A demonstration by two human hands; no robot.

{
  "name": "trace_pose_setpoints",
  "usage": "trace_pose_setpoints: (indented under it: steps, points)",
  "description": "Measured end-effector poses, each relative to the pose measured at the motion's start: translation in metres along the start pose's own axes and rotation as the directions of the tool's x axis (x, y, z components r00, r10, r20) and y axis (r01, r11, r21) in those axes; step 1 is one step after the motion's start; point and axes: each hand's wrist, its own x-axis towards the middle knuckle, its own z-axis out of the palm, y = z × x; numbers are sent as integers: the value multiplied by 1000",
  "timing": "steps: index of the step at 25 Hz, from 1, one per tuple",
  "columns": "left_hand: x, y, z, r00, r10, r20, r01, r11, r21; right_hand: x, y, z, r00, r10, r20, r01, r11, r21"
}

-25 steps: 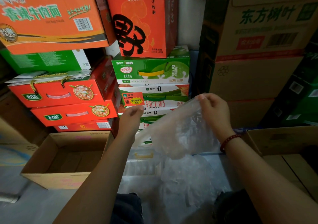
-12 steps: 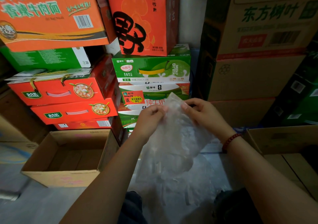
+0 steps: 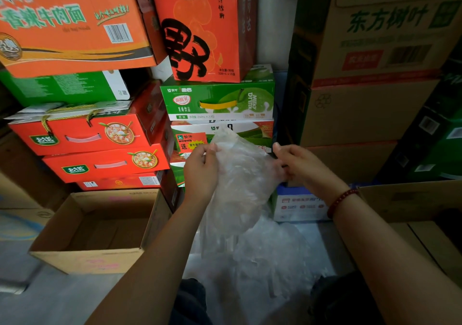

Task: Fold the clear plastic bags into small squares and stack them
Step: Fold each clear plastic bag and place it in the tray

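A crumpled clear plastic bag (image 3: 241,179) hangs in the air between my hands, in front of the stacked cartons. My left hand (image 3: 201,171) pinches its upper left edge. At the bag's right edge, my right hand (image 3: 297,163) grips it with curled fingers; a red bead bracelet sits on that wrist. Below the held bag lies a loose heap of more clear plastic bags (image 3: 270,257) on the floor between my knees.
An open, empty brown cardboard box (image 3: 100,257) stands on the floor to the left. Another open carton (image 3: 410,199) is at the right. Stacked red, orange and green drink cartons (image 3: 217,100) and brown boxes (image 3: 370,105) wall off the space ahead.
My hands came close together at the bag's top, then spread apart again, and the bag now hangs wider between them. The camera view shifted slightly.
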Motion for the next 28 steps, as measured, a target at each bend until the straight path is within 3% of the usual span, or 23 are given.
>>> trace_pose_setpoints:
  steps: [3, 5, 8, 11, 13, 16, 19, 21, 25, 28]
  points:
    - [1, 3, -1, 997, 12, -81, -15, 999, -29, 0, 2, -3, 989, 76, 128, -68, 995, -67]
    - [1, 2, -3, 993, 18, -114, -20, 1000, -19, 3, 2, -4, 997, 52, 60, -59, 991, 120]
    - [5, -6, -4, 992, 14, -122, -12, 1000, 22, 8, 1, -5, 985, 22, -169, 36, 942, 333]
    - [5, -8, 0, 995, -46, -91, 47, 999, 12, 7, 0, -3, 925, -78, -372, 146, 977, 158]
    - [4, -5, 3, 996, -58, -71, 56, 998, -28, 5, 0, -3, 891, -194, -410, 220, 975, 18]
    - [5, -7, 3, 996, 89, 16, -90, 993, 71, 2, 2, 3, 880, -363, -305, 318, 929, -188]
    - [1, -5, 3, 927, 174, 332, -238, 957, 163, 0, 2, 11, 885, -450, -122, 390, 858, -336]
    - [-3, -3, 6, 867, 125, 483, -207, 971, 120, 0, 3, 15, 871, -490, -25, 444, 809, -386]
    - [-4, 4, 7, 884, 76, 460, -82, 997, -8, 0, 2, 14, 896, -443, 28, 436, 866, -245]
    - [0, 8, -2, 913, 49, 404, -19, 997, -78, 2, 3, 6, 981, -189, 52, 195, 968, -155]
